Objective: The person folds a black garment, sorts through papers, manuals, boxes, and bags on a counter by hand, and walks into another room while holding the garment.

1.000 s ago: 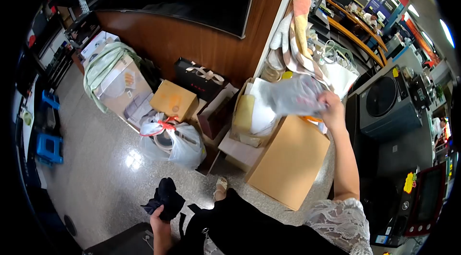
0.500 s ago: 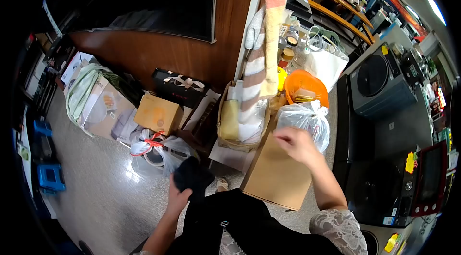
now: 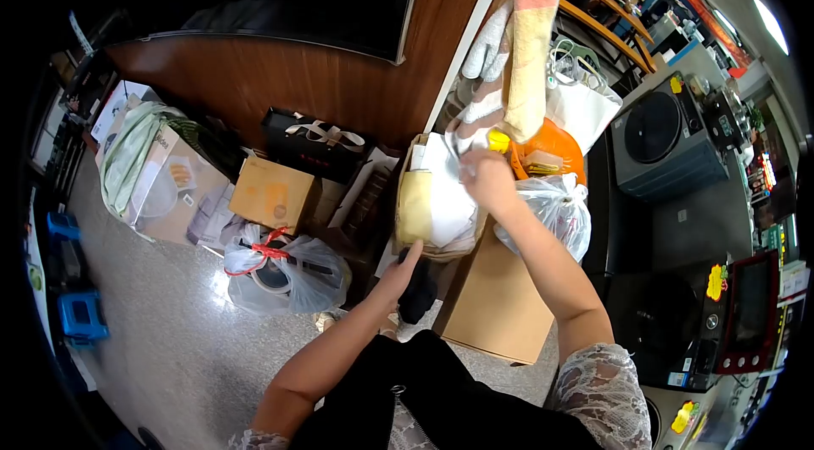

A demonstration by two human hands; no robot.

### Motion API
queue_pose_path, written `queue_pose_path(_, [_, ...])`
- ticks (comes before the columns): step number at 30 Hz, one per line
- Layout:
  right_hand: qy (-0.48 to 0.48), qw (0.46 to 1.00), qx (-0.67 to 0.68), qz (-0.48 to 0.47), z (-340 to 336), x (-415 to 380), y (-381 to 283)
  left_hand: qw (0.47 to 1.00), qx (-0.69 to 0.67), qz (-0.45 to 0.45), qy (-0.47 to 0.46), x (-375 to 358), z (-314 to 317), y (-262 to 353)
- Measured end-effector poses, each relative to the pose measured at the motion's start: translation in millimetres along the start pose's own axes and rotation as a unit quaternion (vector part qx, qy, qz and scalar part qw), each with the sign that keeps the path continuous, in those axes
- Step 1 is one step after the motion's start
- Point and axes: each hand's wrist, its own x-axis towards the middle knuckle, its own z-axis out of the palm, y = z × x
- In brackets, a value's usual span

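Observation:
My left hand is at the near edge of a paper bag, with a black cloth hanging from it below the bag. The bag holds a yellowish item and white paper or plastic. My right hand has its fingers closed at the lower end of a striped towel, over the bag's right side. Beside that towel, a yellow and pink towel stands upright, with a grey glove to its left.
A closed cardboard box lies below my right forearm. An orange basket and a tied plastic bag are to the right. Leftward are a small carton, a red-tied plastic bag and a black gift bag.
My left hand has moved right and up to the paper bag with the black cloth. My right hand has gone left and up to the striped towel, which has shifted and uncovers more of the bag.

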Motion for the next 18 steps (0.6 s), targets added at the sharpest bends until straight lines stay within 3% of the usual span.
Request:
queue_pose_path(1, [-0.078, 0.994, 0.067, 0.042, -1.2, 0.7, -21.2, 1.000, -0.008, -0.024, 0.004, 7.6, 2.4, 3.1])
queue_pose_path(2, [-0.138, 0.984, 0.114, -0.014, 11.8, 2.7, -25.4, 0.999, -0.015, -0.048, 0.008, 14.2, 2.8, 2.7])
queue_pose_path(4, [-0.244, 0.957, 0.150, 0.034, 16.2, 8.7, -53.2, 0.997, -0.025, -0.046, -0.053, 29.8, -3.0, -7.8])
queue_pose_path(7, [-0.076, 0.991, 0.011, 0.106, 42.8, 12.2, -27.5, 0.996, -0.033, -0.013, -0.080, 21.4, -9.2, -26.6])
queue_pose_path(8, [0.013, 0.998, -0.061, 0.016, 41.9, 12.4, -10.8, 0.996, -0.035, 0.005, -0.077, 15.4, -13.4, -35.0])
queue_pose_path(10, [0.060, 0.997, -0.014, 0.037, 7.2, 7.3, -25.5, 0.998, -0.056, 0.005, -0.022, 3.9, -18.2, -47.1])
queue_pose_path(13, [0.055, 0.995, -0.010, 0.087, -20.7, -2.4, -30.5, 0.998, -0.051, -0.018, -0.020, 9.8, -29.9, -72.2])
queue_pose_path(18, [0.106, 0.993, -0.051, -0.025, -16.0, -40.4, -43.3, 0.997, -0.068, 0.018, -0.013, -9.2, -26.9, -64.4])
